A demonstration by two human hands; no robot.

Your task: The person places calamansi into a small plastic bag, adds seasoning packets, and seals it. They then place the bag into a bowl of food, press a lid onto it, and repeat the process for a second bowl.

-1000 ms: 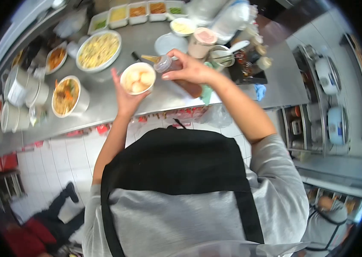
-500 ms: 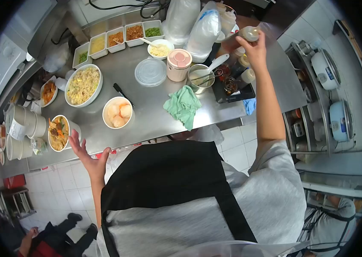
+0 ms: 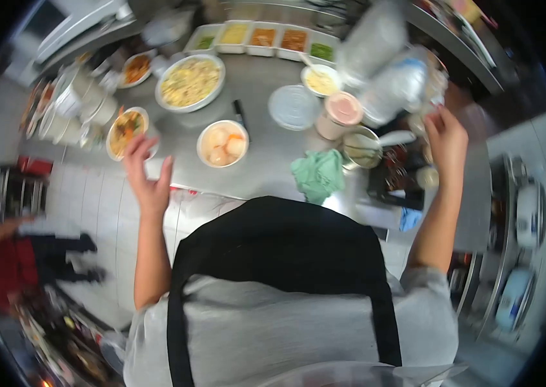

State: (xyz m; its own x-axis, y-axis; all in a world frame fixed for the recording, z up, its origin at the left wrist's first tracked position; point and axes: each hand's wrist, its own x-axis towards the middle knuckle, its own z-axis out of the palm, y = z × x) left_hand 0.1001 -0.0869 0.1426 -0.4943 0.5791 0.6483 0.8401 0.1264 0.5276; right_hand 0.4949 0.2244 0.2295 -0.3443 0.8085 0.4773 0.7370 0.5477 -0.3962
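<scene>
My left hand (image 3: 147, 174) hangs with its fingers apart and holds nothing. Its fingertips overlap the near side of a white bowl of mixed vegetables (image 3: 127, 131). My right hand (image 3: 447, 137) is bent into a pinch beside a cluster of bottles (image 3: 426, 177); motion blur hides what is between its fingers. A pale bottle top (image 3: 417, 124) shows against its thumb. Between my hands stand a white bowl of pale round pieces (image 3: 222, 143), a green cloth (image 3: 319, 176), a pink-lidded container (image 3: 339, 115) and a metal pot (image 3: 361, 147).
Along the back are small topping trays (image 3: 264, 39) and a large bowl of fried rice (image 3: 190, 84). Bagged stacks (image 3: 383, 97) rise near my right hand. Stacked white bowls (image 3: 78, 103) stand at left. A person in red (image 3: 8, 258) is on the floor at left.
The view has turned and shifted. My right hand has come down toward the bottle cluster; the bottle it held up is no longer clearly seen in it. My left hand stays open by the vegetable bowl.
</scene>
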